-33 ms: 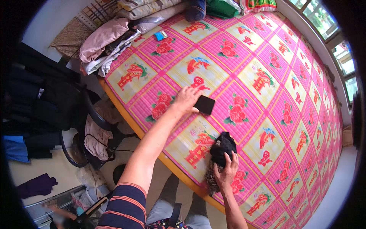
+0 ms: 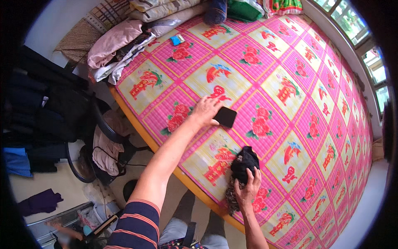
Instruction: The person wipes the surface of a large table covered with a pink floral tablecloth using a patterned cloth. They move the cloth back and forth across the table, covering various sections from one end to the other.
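Note:
My left hand [image 2: 207,111] reaches out over the bed, its thumb and fingers closed on the left edge of a flat black rectangular thing [image 2: 226,117]. That thing looks like a phone or a wallet; which one I cannot tell. Nearer the front edge, my right hand [image 2: 248,186] is curled over a bunched black cloth [image 2: 245,161], fingers and thumb gripping its lower part. A brown leopard-patterned cloth [image 2: 232,195] lies against the black one, below and left of the fingers. The pink and yellow flowered mat [image 2: 265,149] carries all of these.
Folded bedding [image 2: 120,41] is piled at the far left, with a green bag [image 2: 244,10] along the back. A small blue packet [image 2: 177,40] lies on the mat. Left of the bed stand a chair [image 2: 105,124] draped with clothes and hanging dark clothes [image 2: 45,103]. Windows [image 2: 369,62] line the right.
The whole view has shifted very slightly. Both hands keep their places on the same things.

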